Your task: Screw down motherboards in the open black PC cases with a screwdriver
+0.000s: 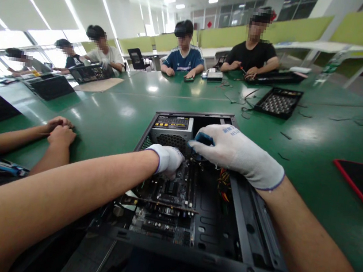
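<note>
An open black computer case (198, 258) lies on its side, its interior facing up. My left hand (169, 161), in a white glove, reaches down with curled fingers at the upper part of the motherboard (174, 188); its fingertips are hidden. My right hand (233, 149), also gloved, with blue on the fingers, is over the case just right of the power supply (171, 132). Its thumb and fingers are bent together around a dark part that I cannot make out. An expansion card (162, 205) stands across the board. Coloured cables (224, 185) lie below my right wrist.
A red-edged black pad (362, 184) lies on the green table (117, 114) at right. A black tray-like panel (279, 102) and loose cables (246, 102) are farther back. At left rest a neighbour's hands (61, 133). Several people sit around the table with computer parts.
</note>
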### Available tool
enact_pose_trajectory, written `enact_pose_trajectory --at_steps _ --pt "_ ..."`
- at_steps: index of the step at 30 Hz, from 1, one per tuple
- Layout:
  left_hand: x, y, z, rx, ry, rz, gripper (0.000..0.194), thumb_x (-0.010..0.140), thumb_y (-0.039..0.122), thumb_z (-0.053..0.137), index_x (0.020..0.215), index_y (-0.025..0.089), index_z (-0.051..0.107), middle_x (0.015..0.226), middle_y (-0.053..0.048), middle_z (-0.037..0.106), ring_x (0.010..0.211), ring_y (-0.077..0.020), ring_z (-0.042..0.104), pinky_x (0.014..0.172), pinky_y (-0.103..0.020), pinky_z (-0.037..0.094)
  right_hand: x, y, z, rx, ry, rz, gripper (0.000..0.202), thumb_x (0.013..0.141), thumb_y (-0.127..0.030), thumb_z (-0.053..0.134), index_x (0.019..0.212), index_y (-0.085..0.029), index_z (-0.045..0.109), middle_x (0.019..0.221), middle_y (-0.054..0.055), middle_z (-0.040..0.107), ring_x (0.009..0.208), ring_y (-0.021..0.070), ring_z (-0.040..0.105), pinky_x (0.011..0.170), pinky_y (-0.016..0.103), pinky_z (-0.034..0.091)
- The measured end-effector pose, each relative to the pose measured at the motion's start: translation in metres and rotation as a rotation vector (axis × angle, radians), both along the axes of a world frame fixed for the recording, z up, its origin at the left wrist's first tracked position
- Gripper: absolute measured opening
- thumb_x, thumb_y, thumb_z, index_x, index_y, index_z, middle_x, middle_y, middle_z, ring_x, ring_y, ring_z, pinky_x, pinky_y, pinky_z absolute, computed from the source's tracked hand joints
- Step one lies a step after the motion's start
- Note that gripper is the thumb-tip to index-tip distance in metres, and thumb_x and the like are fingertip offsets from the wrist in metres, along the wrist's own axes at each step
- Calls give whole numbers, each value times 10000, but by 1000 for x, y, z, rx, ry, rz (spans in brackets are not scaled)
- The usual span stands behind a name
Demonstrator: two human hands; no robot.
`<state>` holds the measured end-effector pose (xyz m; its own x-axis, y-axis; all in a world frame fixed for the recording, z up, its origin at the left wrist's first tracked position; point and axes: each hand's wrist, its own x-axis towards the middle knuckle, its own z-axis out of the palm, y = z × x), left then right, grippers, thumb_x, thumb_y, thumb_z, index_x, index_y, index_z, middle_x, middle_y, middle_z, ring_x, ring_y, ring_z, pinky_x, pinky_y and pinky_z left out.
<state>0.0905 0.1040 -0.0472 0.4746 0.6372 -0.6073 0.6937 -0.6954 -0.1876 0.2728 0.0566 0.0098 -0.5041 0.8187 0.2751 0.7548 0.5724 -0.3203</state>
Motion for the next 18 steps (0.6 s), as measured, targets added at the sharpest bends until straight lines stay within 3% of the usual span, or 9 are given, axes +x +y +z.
enact_pose_trajectory --at_steps 6,10,12,15,18 --pt "1 -7 13 41 -52 42 768 649 392 850 1324 111 616 1316 -197 677 1174 -358 669 1013 -405 547 1 -2 1 14 76 -58 348 957 -476 536 913 -177 710 864 46 706 750 169 594 681 278 391" --pt "-2 -11 25 41 -187 57 740 736 463 751 1361 121 548 1299 -184 683 1168 -339 677 974 -384 564 13 -23 -3 66 244 -175 353 946 -490 556 1042 -181 699 1064 85 723 993 231 649 887 334 478" --pt "-5 -14 30 46 -284 60 637 787 449 681 1327 134 555 1253 -173 701 1139 -328 691 940 -379 574 26 -39 -13 73 379 -310 518 926 -547 579 1298 -190 632 1356 117 644 1254 283 583 1084 404 429" --pt "-9 -23 39 59 -437 35 422 870 429 563 1190 158 610 1179 -155 722 1101 -311 703 919 -373 569 45 -59 -39 -128 508 -560 870 833 -666 647 1557 -234 430 1577 120 474 1438 362 446 1211 502 322" --pt "-15 -39 53 64 -582 16 333 934 444 476 1078 179 618 1091 -135 735 1032 -298 717 884 -373 566 53 -70 -66 -329 743 -516 845 823 -675 644 1552 -292 456 1558 75 512 1431 349 471 1197 468 378"
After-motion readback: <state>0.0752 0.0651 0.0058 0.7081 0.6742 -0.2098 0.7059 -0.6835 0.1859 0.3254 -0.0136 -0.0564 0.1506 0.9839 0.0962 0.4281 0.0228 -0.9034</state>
